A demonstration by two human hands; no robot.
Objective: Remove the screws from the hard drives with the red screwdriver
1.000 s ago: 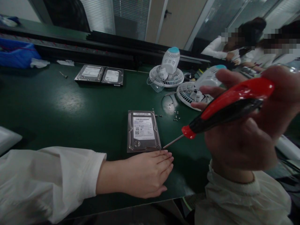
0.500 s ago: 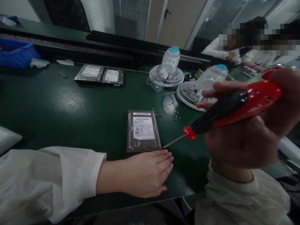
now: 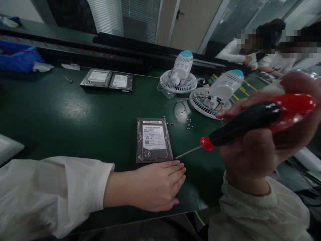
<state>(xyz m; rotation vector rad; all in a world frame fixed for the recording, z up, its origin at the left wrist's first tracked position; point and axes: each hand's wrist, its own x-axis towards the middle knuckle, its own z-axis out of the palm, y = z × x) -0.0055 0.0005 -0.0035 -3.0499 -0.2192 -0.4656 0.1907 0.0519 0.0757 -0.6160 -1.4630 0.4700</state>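
Note:
A hard drive [image 3: 154,140] lies label up on the green bench. My left hand [image 3: 155,187] rests flat along its near edge, fingers stretched out and held side by side. In my right hand [image 3: 253,150] is a screwdriver [image 3: 243,124] with a red and black handle, my fingers wrapped around it. Its thin shaft slants down to the left, and the tip reaches the drive's near right corner, beside my left fingertips. Any screw under the tip is too small to make out. Several small screws [image 3: 188,124] are scattered beyond the drive's right side.
Two more hard drives [image 3: 106,80] sit side by side at the back. Two white fans [image 3: 178,82] lie face down at the back right, by a clear plastic cup [image 3: 167,91]. A blue bin [image 3: 18,57] is at the far left. Other people work at the far right.
My right hand and the screwdriver handle have shifted slightly right, and the grip on the handle has turned. The shaft tip stays at the drive's corner. My left hand keeps its place.

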